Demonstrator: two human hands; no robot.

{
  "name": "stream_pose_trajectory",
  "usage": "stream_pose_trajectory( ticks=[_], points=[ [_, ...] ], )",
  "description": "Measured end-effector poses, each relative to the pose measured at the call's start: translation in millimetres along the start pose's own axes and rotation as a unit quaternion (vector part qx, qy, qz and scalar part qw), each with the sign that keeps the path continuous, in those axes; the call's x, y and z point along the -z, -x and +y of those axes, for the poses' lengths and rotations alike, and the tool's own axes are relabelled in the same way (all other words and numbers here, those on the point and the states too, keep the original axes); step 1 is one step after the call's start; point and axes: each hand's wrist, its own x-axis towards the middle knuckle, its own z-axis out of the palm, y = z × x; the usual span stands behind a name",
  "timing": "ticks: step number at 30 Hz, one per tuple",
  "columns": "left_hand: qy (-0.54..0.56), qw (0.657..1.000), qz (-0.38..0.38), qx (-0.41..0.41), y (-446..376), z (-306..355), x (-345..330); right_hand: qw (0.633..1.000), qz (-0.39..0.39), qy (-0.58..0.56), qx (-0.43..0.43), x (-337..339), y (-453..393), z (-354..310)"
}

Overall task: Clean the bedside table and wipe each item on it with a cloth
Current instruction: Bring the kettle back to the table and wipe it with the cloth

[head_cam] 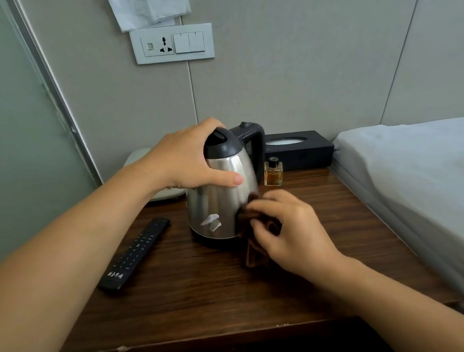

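The left hand grips the steel kettle near its lid, standing mid-counter. The right hand pinches a brown cloth against the kettle's lower side. A remote lies left.

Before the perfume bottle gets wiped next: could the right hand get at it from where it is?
Probably yes: the perfume bottle stands in the open just beyond the right hand, beside the kettle, with nothing between them.
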Motion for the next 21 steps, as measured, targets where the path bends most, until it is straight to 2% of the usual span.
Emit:
stream_pose_trajectory(
  ticks=[2, 4, 6, 8, 10, 12, 14, 16, 18, 21],
  points=[
    [-0.002, 1.000, -0.004, -0.001, 0, 2, 1, 0.998, 0.062, -0.024, 0.006, 2, -10, -1],
    [-0.003, 1.000, -0.005, -0.001, 1, 2, 1, 0.997, 0.062, -0.045, 0.011, -1, -10, 2],
    [-0.003, 1.000, -0.002, 0.002, 1, 1, 1, 0.999, 0.009, -0.037, 0.018, -5, -1, 9],
    [-0.002, 1.000, -0.001, 0.006, 1, 0, 2, 0.997, -0.077, 0.022, 0.012, -10, 8, 15],
    [-0.006, 1.000, -0.001, 0.006, 2, 1, 2, 0.993, -0.111, 0.046, 0.001, -10, 9, 18],
    [-0.009, 1.000, 0.002, 0.007, 2, 1, 2, 0.997, -0.077, 0.022, 0.006, -9, 5, 15],
    [-0.011, 1.000, 0.000, 0.008, 2, 3, 2, 1.000, 0.007, -0.027, 0.008, -7, -2, 8],
    [-0.010, 1.000, -0.005, 0.006, 2, 4, 3, 0.997, 0.054, -0.052, 0.004, -5, -7, 3],
    [-0.009, 1.000, -0.006, 0.007, 3, 5, 3, 0.999, 0.027, -0.038, 0.010, -6, -3, 4],
    [-0.008, 1.000, 0.003, 0.008, 4, 5, 2, 0.996, -0.084, 0.024, 0.003, -12, 9, 11]
  ],
)
